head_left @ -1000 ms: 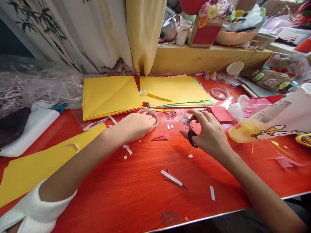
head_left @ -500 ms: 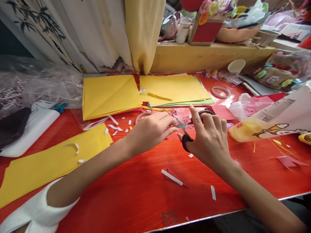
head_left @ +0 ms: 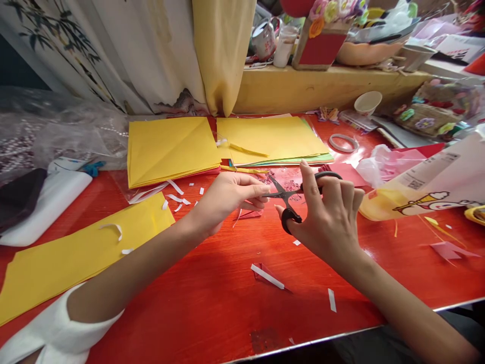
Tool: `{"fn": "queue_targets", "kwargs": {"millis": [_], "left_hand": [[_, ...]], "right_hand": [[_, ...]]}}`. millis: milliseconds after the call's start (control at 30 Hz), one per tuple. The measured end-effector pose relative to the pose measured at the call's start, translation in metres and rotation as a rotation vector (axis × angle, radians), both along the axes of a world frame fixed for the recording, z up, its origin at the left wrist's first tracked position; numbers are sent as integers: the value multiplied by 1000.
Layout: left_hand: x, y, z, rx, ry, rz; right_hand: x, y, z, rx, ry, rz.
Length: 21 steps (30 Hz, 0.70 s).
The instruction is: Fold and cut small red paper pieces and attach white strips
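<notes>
Head view, both hands at work over the red table (head_left: 182, 313). My left hand (head_left: 231, 199) is closed at the fingertips, thumb and forefinger pressed together at the tip of one scissor blade; whatever they pinch is too small and too hidden for me to tell. A thin pale strand (head_left: 237, 218) hangs just below these fingers, and a folded red paper piece (head_left: 250, 215) lies beneath them on the tabletop.

My right hand (head_left: 329, 212) holds the black-handled scissors (head_left: 285, 195), its thumb at the lower loop and its fingers curled around the upper one, with the forefinger raised. The blades stand apart, aimed toward my left hand.

Beyond my left hand lie two yellow paper stacks, the left stack (head_left: 170, 149) and the right stack (head_left: 273, 134); long yellow sheets (head_left: 91, 247) extend to its left, beside the forearm. White paper scraps (head_left: 175, 187) are scattered just left of the same hand. Nearer the camera than both hands rests a red piece with a white strip (head_left: 267, 276). To the right of my right hand, a printed plastic cup (head_left: 424, 187) leans over.
</notes>
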State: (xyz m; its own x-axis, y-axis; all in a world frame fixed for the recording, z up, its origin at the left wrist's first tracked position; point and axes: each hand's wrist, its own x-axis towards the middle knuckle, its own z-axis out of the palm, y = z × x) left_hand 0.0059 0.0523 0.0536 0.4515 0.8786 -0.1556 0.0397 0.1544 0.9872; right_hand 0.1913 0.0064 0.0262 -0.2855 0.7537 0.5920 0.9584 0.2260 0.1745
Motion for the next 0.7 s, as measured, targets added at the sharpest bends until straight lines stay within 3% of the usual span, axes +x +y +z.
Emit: {"fn": "queue_targets", "kwargs": {"millis": [467,600,700], "left_hand": [[0,-3,0,-153,-176,-11],[-4,3,2,-165,-240,101],[-8,7,8,-91,-166,129]], "right_hand": [[3,3,0,-3,29,14],[7,5,-1,59,14,-16],[9,6,0,69,27,-41]]}}
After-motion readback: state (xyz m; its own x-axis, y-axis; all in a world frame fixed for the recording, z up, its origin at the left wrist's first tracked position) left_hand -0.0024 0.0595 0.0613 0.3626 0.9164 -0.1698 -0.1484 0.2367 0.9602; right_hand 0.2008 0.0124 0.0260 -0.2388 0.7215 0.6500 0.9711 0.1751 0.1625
